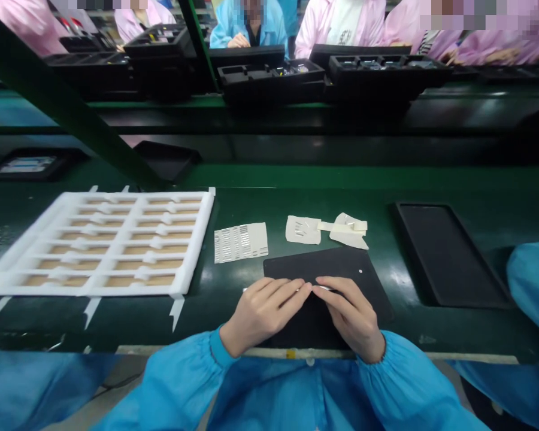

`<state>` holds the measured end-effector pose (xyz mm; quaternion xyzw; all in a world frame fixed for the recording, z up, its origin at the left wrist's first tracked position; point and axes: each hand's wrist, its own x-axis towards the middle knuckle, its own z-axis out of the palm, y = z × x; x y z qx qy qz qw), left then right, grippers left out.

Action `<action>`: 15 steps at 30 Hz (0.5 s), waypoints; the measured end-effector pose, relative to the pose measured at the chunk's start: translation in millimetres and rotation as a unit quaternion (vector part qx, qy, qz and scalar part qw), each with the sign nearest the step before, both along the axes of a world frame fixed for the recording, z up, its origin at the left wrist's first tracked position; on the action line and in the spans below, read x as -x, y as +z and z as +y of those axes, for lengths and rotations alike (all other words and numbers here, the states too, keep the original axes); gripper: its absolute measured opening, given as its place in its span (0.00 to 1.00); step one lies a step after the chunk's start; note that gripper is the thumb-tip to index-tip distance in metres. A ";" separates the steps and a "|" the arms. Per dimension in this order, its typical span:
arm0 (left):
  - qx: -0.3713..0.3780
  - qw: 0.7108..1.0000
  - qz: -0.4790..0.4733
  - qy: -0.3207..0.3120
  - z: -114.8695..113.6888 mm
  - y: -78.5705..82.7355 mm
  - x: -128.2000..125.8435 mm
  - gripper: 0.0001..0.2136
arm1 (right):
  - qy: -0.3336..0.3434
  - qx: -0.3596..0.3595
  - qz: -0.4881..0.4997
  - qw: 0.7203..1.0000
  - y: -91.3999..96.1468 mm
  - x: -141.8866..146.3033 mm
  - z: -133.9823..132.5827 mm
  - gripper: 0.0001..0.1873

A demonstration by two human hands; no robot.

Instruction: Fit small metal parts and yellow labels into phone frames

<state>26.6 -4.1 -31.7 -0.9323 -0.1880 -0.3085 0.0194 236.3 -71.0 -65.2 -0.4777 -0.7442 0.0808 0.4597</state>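
My left hand [263, 311] and my right hand [350, 314] rest together over a black mat [341, 269] at the front edge of the green bench. Their fingertips meet on a small, thin, pale part [317, 288], too small to name. The fingers of both hands are pressed together around it. A tiny white speck [360, 271] lies on the mat just beyond my right hand. Both arms wear blue sleeves.
A white foam tray [101, 242] with several slots of tan parts lies at the left. A label sheet [241, 242] and pale backing scraps [303, 230], [348, 230] lie beyond the mat. A black tray [449, 254] is at the right. Other people sit behind black trays [269, 81] across the conveyor. Another blue sleeve [534, 281] shows at the right.
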 end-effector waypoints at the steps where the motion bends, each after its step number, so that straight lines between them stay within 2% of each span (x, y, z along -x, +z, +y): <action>1: -0.009 1.000 0.008 -0.004 1.1 0.4 -0.4 0.12 | -0.001 0.005 -0.004 1.000 -0.8 0.7 0.2 0.27; 5: -0.023 1.000 0.018 -0.001 3.7 2.3 -4.0 0.09 | 0.002 0.003 -0.012 1.000 -1.2 3.7 -0.8 0.27; 9: 0.005 1.000 0.024 0.016 7.4 -0.2 -3.6 0.09 | 0.003 0.019 -0.030 0.999 18.9 0.8 6.0 0.21; 12: 0.141 0.990 -0.002 0.012 11.7 -2.6 13.0 0.13 | 0.008 0.066 -0.003 0.998 42.3 4.0 29.3 0.17; 15: 0.312 0.949 -0.034 0.026 15.1 -4.5 44.7 0.10 | 0.040 0.109 0.044 0.992 50.6 26.3 69.8 0.09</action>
